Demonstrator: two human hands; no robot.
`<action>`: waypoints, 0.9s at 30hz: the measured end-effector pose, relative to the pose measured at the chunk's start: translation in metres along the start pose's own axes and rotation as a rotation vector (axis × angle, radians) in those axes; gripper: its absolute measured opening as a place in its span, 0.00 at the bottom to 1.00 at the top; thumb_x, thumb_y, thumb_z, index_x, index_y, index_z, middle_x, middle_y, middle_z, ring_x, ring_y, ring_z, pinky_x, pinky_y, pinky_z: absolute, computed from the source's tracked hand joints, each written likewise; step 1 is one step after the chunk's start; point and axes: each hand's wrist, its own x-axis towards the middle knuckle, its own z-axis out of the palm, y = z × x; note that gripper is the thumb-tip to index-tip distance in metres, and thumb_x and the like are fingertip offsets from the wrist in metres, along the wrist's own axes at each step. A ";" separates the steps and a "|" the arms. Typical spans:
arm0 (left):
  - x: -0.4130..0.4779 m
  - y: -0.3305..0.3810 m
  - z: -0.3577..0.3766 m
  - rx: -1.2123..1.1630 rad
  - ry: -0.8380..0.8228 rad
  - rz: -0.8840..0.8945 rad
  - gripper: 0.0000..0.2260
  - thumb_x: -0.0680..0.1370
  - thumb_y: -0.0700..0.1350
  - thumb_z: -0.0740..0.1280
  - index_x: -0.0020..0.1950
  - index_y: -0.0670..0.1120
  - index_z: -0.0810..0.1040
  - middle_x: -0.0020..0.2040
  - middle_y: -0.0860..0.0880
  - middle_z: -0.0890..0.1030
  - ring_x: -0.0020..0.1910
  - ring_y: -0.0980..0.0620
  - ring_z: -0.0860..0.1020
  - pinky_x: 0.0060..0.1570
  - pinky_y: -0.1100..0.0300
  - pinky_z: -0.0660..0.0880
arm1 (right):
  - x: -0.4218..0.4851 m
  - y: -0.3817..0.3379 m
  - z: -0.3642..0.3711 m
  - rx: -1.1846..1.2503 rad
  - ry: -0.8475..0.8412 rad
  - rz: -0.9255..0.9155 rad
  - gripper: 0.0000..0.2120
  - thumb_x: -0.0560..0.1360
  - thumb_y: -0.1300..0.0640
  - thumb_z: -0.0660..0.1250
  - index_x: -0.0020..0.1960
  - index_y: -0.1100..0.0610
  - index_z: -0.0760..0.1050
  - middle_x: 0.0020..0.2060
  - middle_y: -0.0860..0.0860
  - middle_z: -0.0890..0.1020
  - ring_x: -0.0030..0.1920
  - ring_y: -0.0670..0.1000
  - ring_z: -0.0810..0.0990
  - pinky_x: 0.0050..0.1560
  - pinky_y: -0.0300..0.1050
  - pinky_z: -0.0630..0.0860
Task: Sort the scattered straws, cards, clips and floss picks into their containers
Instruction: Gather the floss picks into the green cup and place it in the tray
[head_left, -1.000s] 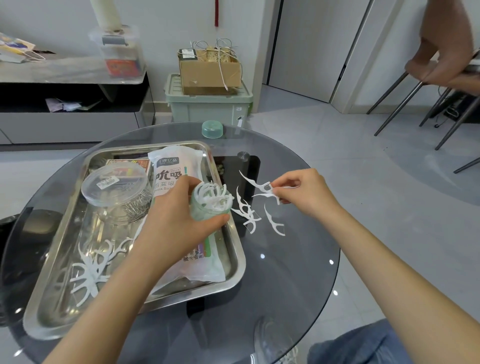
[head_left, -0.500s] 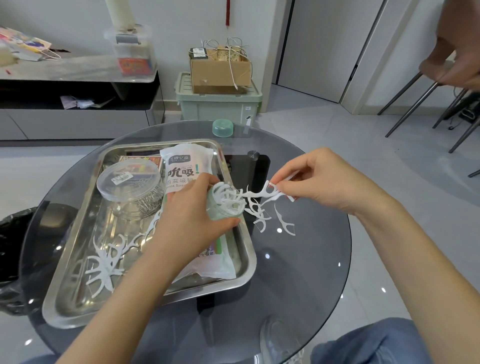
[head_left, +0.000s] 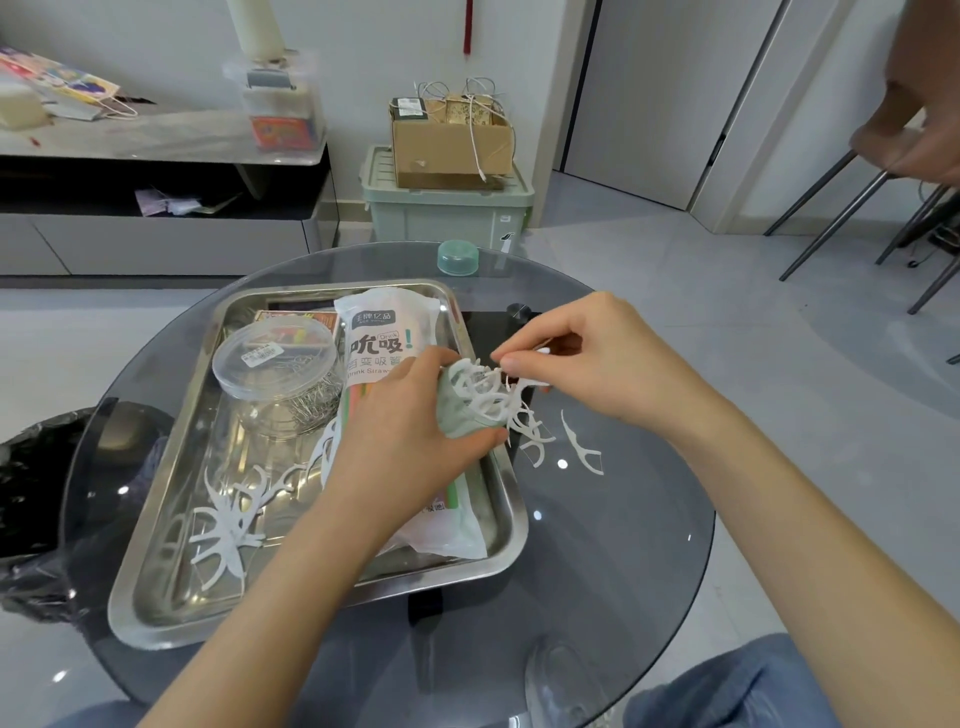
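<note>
on the worktop (head_left: 597, 571) the tray (head_left: 136, 587) holds the straw bag (head_left: 382, 332) and clip tub (head_left: 275, 358), both seemingly filled, so floss looks like the main job left. the left hand (head_left: 400, 441) grips the jar (head_left: 453, 410) over the tray's right edge, tilted, long axis roughly left to right, mouth toward the right hand (head_left: 597, 358), which pinches picks (head_left: 519, 382) at that mouth. a pick heap (head_left: 228, 514) waits in the tray, and stray picks (head_left: 582, 441) on the worktop.
</note>
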 end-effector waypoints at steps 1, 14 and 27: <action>0.001 -0.001 -0.001 -0.008 0.001 -0.010 0.28 0.65 0.60 0.73 0.61 0.53 0.70 0.50 0.59 0.74 0.54 0.52 0.76 0.60 0.47 0.70 | 0.001 0.002 -0.001 0.022 0.030 0.005 0.04 0.72 0.57 0.72 0.43 0.49 0.85 0.36 0.44 0.85 0.38 0.44 0.82 0.44 0.38 0.78; 0.004 -0.006 0.005 -0.242 -0.029 -0.113 0.24 0.65 0.58 0.76 0.55 0.57 0.69 0.45 0.65 0.74 0.45 0.69 0.73 0.40 0.78 0.68 | 0.001 0.009 -0.015 0.293 0.181 0.007 0.03 0.68 0.62 0.75 0.38 0.55 0.82 0.32 0.53 0.84 0.30 0.47 0.78 0.36 0.38 0.77; 0.005 -0.004 0.003 -0.344 -0.012 -0.164 0.26 0.65 0.56 0.77 0.56 0.54 0.68 0.48 0.64 0.74 0.48 0.66 0.73 0.43 0.69 0.70 | 0.005 0.012 -0.013 0.263 0.161 0.027 0.03 0.71 0.60 0.73 0.42 0.53 0.83 0.35 0.53 0.85 0.29 0.46 0.76 0.37 0.35 0.76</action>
